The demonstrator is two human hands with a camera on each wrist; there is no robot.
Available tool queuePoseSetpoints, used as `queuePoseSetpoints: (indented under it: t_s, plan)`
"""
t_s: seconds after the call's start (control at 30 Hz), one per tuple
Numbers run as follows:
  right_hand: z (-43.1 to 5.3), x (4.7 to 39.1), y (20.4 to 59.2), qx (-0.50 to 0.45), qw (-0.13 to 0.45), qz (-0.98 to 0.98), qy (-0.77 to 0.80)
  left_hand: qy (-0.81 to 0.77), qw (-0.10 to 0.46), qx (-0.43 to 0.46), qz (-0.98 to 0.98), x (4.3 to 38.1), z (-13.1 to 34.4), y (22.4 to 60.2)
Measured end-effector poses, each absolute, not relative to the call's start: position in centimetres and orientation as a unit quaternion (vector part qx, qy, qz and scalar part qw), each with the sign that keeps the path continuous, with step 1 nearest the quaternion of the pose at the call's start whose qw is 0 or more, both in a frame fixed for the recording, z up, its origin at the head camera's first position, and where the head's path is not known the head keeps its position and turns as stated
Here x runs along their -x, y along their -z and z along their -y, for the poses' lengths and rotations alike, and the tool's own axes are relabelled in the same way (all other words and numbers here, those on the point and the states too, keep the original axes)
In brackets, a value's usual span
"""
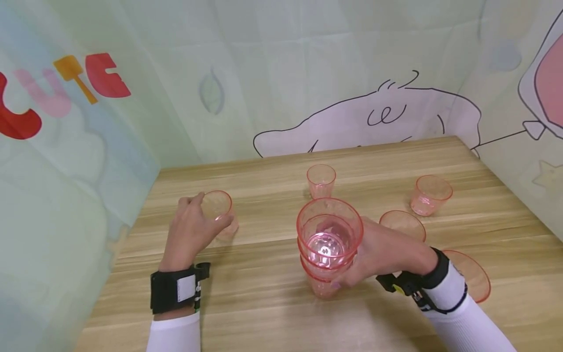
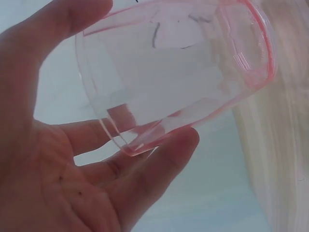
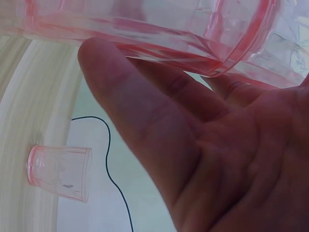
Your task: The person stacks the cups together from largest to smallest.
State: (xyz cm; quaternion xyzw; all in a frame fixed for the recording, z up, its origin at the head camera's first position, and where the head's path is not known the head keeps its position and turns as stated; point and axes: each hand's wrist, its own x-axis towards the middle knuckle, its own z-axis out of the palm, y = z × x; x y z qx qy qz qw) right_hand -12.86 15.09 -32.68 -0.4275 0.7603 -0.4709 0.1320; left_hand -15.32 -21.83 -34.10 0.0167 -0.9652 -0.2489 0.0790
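A person's left grip [image 1: 190, 230], parted to cup width, is holding a clear pink-rimmed cup [image 1: 220, 208] at the left of the desk [image 1: 264, 313], while the right grip [image 1: 374, 254] is clasping a nested stack [image 1: 326, 239] near the middle and other cups [image 1: 321, 182] are standing nearby

Right hand [image 3: 207, 133] grips stack of clear pink cups [image 3: 154, 19], seen only in part. Farther off, single pink cup [image 3: 63, 171] upright on wood-grain table [image 3: 43, 82]. Far behind, pale backdrop [image 3: 145, 208] with curvy dark line [image 3: 107, 164].
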Motion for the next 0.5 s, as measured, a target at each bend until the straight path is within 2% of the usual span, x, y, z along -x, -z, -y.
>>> queuePoseSetpoints:
  t_s: [0.5]
  plan:
    - [-15.1, 12.9, 32.7, 0.427, 0.136, -0.756, 0.477, 0.287, 0.109, -0.03, 0.951, 14.4, 21.2, 32.6]
